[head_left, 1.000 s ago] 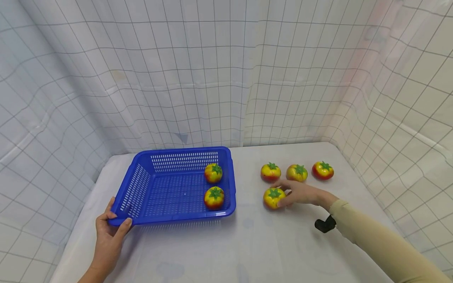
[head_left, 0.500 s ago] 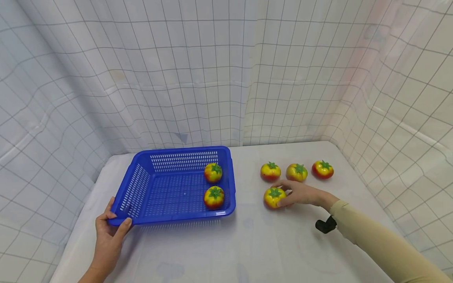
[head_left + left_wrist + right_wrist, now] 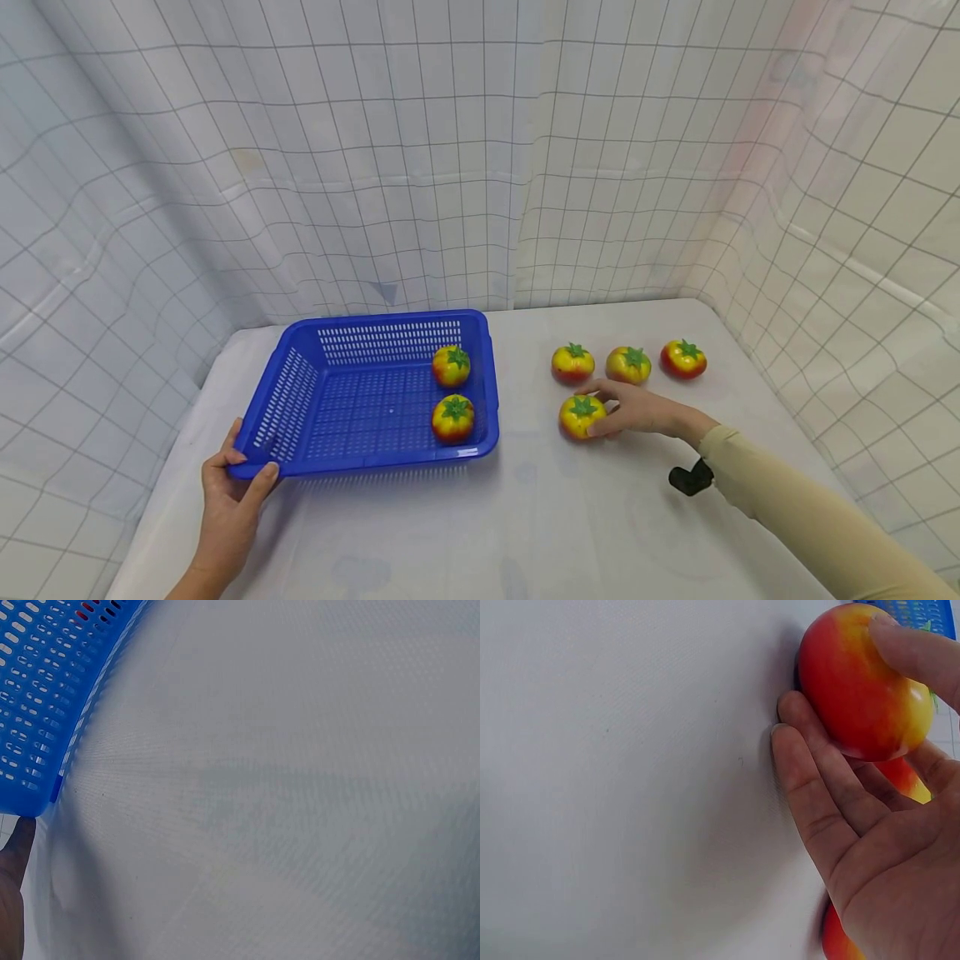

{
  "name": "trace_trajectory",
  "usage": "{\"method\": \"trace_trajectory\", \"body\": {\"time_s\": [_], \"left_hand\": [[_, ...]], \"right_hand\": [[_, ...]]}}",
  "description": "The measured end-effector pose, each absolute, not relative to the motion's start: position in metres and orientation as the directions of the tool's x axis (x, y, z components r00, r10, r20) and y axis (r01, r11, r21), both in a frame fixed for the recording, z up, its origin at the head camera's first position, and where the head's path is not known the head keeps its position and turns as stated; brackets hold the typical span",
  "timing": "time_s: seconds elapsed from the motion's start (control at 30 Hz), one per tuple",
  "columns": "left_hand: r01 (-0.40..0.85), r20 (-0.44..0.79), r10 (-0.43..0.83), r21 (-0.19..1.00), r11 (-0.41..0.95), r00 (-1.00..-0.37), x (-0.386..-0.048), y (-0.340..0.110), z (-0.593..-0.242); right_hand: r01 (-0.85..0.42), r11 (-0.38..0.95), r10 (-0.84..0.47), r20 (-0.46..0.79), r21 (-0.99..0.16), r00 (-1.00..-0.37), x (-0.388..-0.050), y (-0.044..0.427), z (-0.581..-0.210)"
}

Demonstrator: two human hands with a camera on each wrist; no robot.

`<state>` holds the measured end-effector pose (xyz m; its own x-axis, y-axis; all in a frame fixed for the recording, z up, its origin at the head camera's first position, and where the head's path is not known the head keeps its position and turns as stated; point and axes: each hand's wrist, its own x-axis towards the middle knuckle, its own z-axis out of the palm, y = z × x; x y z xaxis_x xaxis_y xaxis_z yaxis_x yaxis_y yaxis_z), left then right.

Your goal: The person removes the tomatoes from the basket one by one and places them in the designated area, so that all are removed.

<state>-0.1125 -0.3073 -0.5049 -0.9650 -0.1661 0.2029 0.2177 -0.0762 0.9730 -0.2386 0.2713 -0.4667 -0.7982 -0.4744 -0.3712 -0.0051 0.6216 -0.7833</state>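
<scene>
A blue plastic basket (image 3: 375,462) with slotted walls stands on the left of the table. My left hand (image 3: 230,508) grips its near left corner, thumb over the rim; in the left wrist view only part of that thumb (image 3: 16,851) shows against the basket. Two yellow-red toy tomatoes with green leaf tops, a far one (image 3: 451,367) and a near one (image 3: 453,418), lie along the basket's right side. Right of the basket, my right hand (image 3: 637,410) holds another toy tomato (image 3: 582,417) between thumb and fingers. In the right wrist view this tomato (image 3: 862,690) appears close to the tabletop.
Behind my right hand, three more toy tomatoes sit in a row: a left one (image 3: 573,364), a middle one (image 3: 628,365) and a right one (image 3: 683,359). White gridded curtains (image 3: 450,167) enclose the white table (image 3: 420,542) at the back and sides.
Almost nothing differs. Both hands keep their places, the left on the basket corner and the right around the toy tomato; the view shifts very slightly.
</scene>
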Motion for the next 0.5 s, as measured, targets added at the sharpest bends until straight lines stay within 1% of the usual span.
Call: {"method": "trace_trajectory", "body": {"time_s": [0.5], "left_hand": [[0.217,0.203,-0.161,0.973,-0.079,-0.966,-0.1124,-0.3075,-0.5050]], "right_hand": [[-0.022,0.635,-0.486,-0.376,-0.772,-0.789,-0.2388,0.2740,-0.4687]]}}
